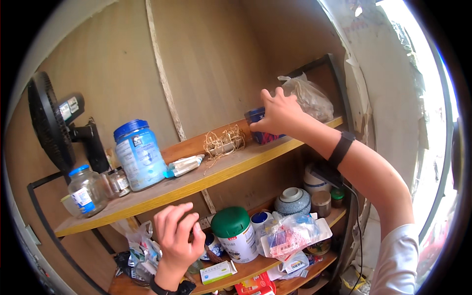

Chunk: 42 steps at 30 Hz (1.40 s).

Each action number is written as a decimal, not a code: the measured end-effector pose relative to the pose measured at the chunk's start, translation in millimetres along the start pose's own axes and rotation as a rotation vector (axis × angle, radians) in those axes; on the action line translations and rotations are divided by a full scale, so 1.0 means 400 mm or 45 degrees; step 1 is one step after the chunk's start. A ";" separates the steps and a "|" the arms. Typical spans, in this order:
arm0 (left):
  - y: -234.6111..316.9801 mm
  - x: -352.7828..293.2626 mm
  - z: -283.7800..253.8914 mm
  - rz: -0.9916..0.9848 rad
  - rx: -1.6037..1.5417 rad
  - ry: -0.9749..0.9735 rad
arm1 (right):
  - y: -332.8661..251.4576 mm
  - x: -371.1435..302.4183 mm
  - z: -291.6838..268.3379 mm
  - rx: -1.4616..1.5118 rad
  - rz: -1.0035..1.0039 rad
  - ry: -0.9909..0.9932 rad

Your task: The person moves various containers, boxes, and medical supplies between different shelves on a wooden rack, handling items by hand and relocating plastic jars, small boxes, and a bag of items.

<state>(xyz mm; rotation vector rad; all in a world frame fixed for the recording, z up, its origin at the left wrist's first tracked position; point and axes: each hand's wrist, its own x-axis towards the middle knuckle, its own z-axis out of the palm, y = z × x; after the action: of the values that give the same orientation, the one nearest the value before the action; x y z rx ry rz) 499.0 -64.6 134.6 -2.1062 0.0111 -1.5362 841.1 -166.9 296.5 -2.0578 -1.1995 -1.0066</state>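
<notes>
My right hand (279,114) reaches up to the top wooden shelf (162,189) and grips a small dark blue container (257,119) with a reddish lower part that stands on the shelf. A black band sits on that wrist. A crumpled clear plastic bag (309,97) lies just right of the hand. My left hand (176,237) is lower down in front of the second shelf, fingers curled loosely, holding nothing that I can see. It is near a white tub with a green lid (236,233).
The top shelf also carries a big blue-lidded jar (140,154), a small clear jar (86,190), tubes (184,165) and a straw tangle (223,142). A black fan (51,123) stands left. Lower shelves hold a ceramic lidded bowl (293,200), bags, boxes and tins.
</notes>
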 end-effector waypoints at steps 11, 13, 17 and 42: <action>0.007 -0.076 0.035 -0.066 -0.139 -0.010 | 0.131 0.046 0.067 0.465 -0.084 -0.078; 0.017 -0.074 0.047 -0.067 -0.179 -0.026 | 0.154 0.039 0.057 0.420 -0.104 -0.068; 0.046 -0.084 0.063 -0.069 -0.241 -0.060 | 0.231 0.052 -0.047 0.243 -0.031 0.157; 0.164 -0.122 0.059 -0.116 -0.404 -0.296 | 0.190 0.101 -0.026 0.054 -0.710 -0.243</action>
<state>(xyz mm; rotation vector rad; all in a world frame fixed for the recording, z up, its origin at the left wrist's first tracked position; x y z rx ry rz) 522.0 -96.5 59.2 -2.5585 0.0820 -1.4048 918.2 -189.6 328.9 -1.8527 -1.9451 -1.0210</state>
